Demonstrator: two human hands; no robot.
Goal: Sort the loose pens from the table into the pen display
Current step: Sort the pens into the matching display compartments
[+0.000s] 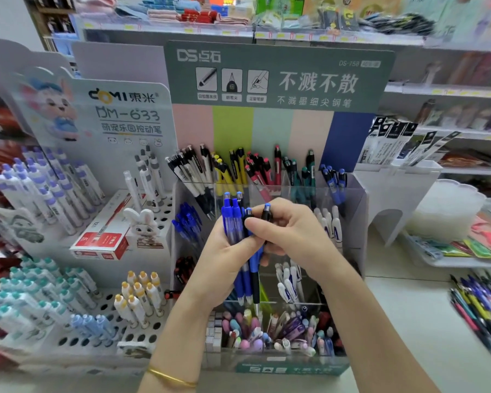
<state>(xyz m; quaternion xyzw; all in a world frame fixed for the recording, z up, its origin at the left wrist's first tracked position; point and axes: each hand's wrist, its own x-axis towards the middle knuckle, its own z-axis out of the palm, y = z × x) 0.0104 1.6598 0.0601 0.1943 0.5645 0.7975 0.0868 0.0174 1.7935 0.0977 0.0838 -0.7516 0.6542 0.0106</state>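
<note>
My left hand [219,259] grips a bundle of blue click pens [233,219], held upright with tips down, in front of the tiered clear pen display [352,199]. My right hand [292,231] pinches the top of a black-and-blue pen [266,212] at the bundle's right side. The display's back row holds black-white, yellow, red, green and blue pens [333,180] in separate compartments. A pile of loose pens [479,304] lies on the table at the far right.
A white pegboard stand [142,336] with purple, teal and yellow-capped pens stands on the left, with a red-and-white box [102,236] and a rabbit figure [142,225]. Front bin holds mixed pastel pens [275,330]. Trays and shelves fill the right and back.
</note>
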